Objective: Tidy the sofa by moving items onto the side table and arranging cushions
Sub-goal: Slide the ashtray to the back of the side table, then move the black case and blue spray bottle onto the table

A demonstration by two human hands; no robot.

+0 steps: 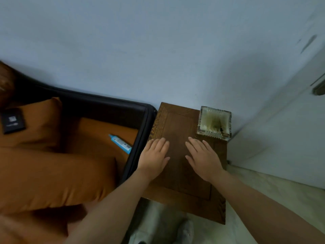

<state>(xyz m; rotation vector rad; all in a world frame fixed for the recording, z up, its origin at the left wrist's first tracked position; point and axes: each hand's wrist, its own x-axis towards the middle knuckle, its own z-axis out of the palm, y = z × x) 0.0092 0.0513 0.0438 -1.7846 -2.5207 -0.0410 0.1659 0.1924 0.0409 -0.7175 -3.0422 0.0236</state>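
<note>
The table stood right of the sofa; an ashtray sat on its far right corner, a tube on the sofa seat.

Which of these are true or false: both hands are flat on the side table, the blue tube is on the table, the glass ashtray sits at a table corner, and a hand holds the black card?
1. Both hands, left hand and right hand, lie flat on the side table. True.
2. The blue tube is on the table. False: it lies on the sofa seat.
3. The glass ashtray sits at a table corner. True.
4. A hand holds the black card. False: it rests on an orange cushion.
</note>
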